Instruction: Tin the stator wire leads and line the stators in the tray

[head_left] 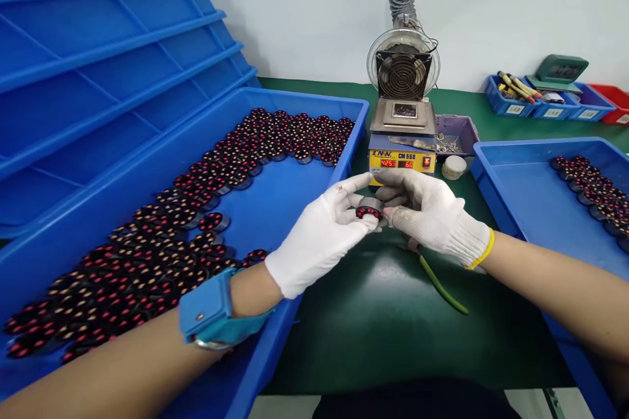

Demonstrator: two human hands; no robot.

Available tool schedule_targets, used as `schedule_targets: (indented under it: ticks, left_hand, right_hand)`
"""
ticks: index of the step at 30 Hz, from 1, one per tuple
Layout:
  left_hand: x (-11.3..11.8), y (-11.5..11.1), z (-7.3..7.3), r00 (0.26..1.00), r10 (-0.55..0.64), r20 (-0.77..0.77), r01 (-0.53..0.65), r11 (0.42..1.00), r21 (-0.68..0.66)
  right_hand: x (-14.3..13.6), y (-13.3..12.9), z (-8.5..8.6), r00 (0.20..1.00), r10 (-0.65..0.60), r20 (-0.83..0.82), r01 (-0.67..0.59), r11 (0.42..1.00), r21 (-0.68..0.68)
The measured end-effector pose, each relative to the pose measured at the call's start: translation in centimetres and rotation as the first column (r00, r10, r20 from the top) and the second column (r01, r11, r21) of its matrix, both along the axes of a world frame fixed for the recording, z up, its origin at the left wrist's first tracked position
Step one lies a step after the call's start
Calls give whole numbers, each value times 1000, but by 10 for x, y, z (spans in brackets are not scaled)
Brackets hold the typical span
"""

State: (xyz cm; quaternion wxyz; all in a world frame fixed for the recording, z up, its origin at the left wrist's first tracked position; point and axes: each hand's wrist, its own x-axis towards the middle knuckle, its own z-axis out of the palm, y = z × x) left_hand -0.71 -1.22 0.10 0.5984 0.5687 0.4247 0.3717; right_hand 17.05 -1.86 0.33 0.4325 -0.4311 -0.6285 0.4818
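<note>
Between both gloved hands, over the green table, is a motor stator (369, 207), a round part with a grey metal ring and red and black windings. My left hand (327, 226), in a white glove, grips it from the left with the thumb below and the fingers behind. From the right, my right hand (427, 209), in a knitted glove with dirty fingertips and a yellow cuff edge, has its bent fingers and thumb closed at the stator's right edge. Under the right hand lies a tool with a green handle (442, 285), its head partly hidden.
Many similar stators fill the left blue tray (295, 177); more sit in the right blue tray (521, 190). A solder pot (401, 150) with digital readouts stands ahead, with a fan (403, 75) behind it. Near it are a purple bin (459, 124) and a round white container (453, 168).
</note>
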Motion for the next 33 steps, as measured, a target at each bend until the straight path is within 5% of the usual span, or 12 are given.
schedule_targets:
  ticks: [5, 13, 18, 24, 29, 31, 33]
  left_hand:
    - [2, -4, 6, 993, -51, -110, 43, 996, -77]
    - [1, 4, 3, 981, 184, -60, -187, 981, -47]
    - [5, -8, 8, 960, 87, -266, -91, 996, -2]
    - [9, -17, 11, 980, -52, -193, 25, 990, -140]
    - [8, -13, 7, 997, 39, -62, -46, 993, -113]
    - [6, -13, 7, 992, 19, -126, -30, 996, -83]
    - [3, -14, 9, 972, 64, -225, -46, 995, 85]
  right_hand:
    - [2, 3, 2, 993, -45, -108, 33, 993, -112]
    - [-2, 1, 0, 999, -24, 39, 29, 993, -115]
    - [-1, 3, -6, 997, -65, -51, 60, 994, -96]
    - [2, 2, 0, 995, -81, -49, 77, 994, -83]
    - [0, 0, 4, 998, -9, -68, -2, 988, -155]
    - [4, 1, 7, 999, 20, -48, -28, 986, -162]
    - [9, 2, 11, 998, 65, 0, -64, 986, -153]
